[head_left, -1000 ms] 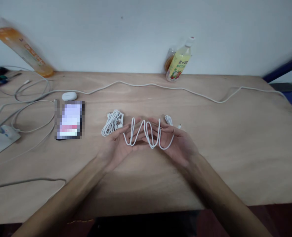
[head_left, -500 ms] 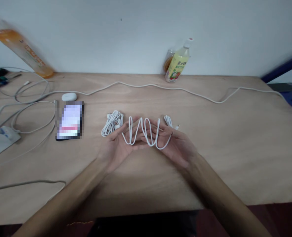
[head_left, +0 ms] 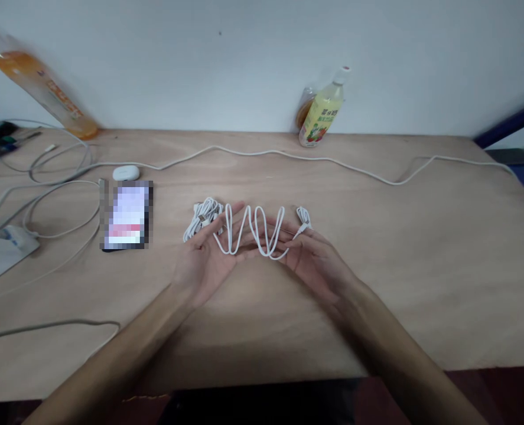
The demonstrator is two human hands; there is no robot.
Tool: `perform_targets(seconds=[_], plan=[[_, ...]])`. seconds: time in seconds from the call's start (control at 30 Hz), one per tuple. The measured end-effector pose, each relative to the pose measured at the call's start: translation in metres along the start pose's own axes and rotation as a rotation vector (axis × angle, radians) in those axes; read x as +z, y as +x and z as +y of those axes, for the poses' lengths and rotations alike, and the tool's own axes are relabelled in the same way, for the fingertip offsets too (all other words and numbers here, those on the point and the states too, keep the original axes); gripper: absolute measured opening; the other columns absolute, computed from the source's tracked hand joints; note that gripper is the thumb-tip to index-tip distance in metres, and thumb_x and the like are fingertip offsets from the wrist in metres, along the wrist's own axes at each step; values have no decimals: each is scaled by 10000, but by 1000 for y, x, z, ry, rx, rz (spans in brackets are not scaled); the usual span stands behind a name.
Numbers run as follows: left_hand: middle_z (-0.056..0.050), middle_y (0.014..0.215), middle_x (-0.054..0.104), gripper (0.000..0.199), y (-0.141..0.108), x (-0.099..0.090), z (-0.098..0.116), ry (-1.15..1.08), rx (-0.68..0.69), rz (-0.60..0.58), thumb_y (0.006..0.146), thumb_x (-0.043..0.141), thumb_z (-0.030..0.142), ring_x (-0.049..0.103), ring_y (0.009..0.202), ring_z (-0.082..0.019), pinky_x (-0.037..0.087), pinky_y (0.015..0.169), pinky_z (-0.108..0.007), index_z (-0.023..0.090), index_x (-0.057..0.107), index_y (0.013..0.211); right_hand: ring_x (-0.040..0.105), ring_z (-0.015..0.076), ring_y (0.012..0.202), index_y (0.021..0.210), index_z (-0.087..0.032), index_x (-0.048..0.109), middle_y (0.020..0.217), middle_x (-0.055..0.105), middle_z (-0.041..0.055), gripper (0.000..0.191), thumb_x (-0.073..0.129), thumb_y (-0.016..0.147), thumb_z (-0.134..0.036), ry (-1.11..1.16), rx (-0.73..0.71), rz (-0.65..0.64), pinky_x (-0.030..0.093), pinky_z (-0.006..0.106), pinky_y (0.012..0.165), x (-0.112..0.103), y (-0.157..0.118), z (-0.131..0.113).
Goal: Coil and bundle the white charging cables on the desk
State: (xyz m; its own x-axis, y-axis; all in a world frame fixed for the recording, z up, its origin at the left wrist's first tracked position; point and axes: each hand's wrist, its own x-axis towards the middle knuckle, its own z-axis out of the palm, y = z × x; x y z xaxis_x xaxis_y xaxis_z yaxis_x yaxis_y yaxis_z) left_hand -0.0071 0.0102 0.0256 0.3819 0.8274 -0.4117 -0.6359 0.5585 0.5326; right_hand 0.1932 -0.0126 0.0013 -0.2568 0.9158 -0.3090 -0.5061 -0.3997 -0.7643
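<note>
A thin white charging cable point(head_left: 268, 254) lies in zigzag loops across the fingers of both hands, which are palm up above the table. My left hand point(head_left: 202, 265) supports the left loops, its thumb along the cable's left side. My right hand point(head_left: 321, 260) holds the other end, thumb by a white plug point(head_left: 303, 227). The fingertips of both hands meet or overlap under the loops. Just behind my left thumb is a coiled bundle of white cables point(head_left: 198, 219). A smaller coiled white cable point(head_left: 303, 216) lies beyond my right fingers, partly hidden.
A phone point(head_left: 127, 215) and white earbud case point(head_left: 126, 173) lie at left, near tangled cables and a power strip point(head_left: 5, 251). A long white cable point(head_left: 268, 152) crosses the table's back. An orange drink bottle point(head_left: 44, 94) and yellow-labelled bottle point(head_left: 322, 115) stand by the wall.
The cable loops at the right have shifted a little to the left. The plug by my right thumb has moved left and now points upward behind the thumb.
</note>
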Motion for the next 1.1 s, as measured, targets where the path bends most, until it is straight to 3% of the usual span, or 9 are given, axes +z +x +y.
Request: perform_targets(seconds=[0.17, 0.4, 0.63, 0.83, 0.97, 1.1], plan=[[-183, 1452, 777, 491, 1, -2, -2, 4, -11, -24, 1131, 445, 279, 734, 1371, -393, 502, 1238, -673, 135, 636, 1559, 774, 258, 1185, 1207, -253, 806, 1302, 836, 79, 255, 769, 957, -283, -17, -33, 24, 594, 456, 1100, -3, 1, 5], [-176, 1418, 793, 473, 4, -9, -3, 27, -6, -49, 1073, 569, 328, 706, 1405, -400, 521, 1226, -643, 151, 699, 1491, 754, 268, 1229, 1172, -282, 816, 1366, 813, 68, 311, 830, 973, -520, -37, -83, 35, 626, 422, 1021, -1, 2, 11], [-179, 1463, 768, 398, 4, -11, -4, 26, -18, -51, 1072, 599, 314, 688, 1427, -411, 522, 1224, -664, 149, 745, 1403, 773, 236, 1032, 1203, -301, 818, 1253, 842, 46, 328, 901, 889, -346, -155, -65, 66, 640, 373, 849, 2, 1, 11], [-166, 1407, 799, 379, 3, -8, -7, 69, 5, -43, 1063, 628, 216, 710, 1407, -381, 569, 1189, -643, 172, 734, 1424, 795, 251, 1038, 1223, -302, 833, 1217, 859, 51, 326, 869, 904, -356, -243, -114, 63, 650, 419, 916, 1, 4, 12], [-131, 1330, 832, 567, 1, -6, -13, 165, 47, 9, 950, 785, 74, 769, 1311, -354, 609, 1155, -610, 222, 702, 1492, 808, 261, 1049, 1233, -303, 832, 1229, 865, 51, 342, 876, 897, -350, -282, -121, 67, 669, 415, 872, 0, 4, 12], [-123, 1302, 843, 664, 0, -7, -17, 211, 55, 32, 919, 836, 49, 787, 1271, -330, 617, 1155, -579, 238, 678, 1535, 818, 256, 1042, 1245, -300, 834, 1209, 869, 48, 340, 867, 914, -372, -313, -106, 31, 677, 374, 800, -2, 3, 12]])
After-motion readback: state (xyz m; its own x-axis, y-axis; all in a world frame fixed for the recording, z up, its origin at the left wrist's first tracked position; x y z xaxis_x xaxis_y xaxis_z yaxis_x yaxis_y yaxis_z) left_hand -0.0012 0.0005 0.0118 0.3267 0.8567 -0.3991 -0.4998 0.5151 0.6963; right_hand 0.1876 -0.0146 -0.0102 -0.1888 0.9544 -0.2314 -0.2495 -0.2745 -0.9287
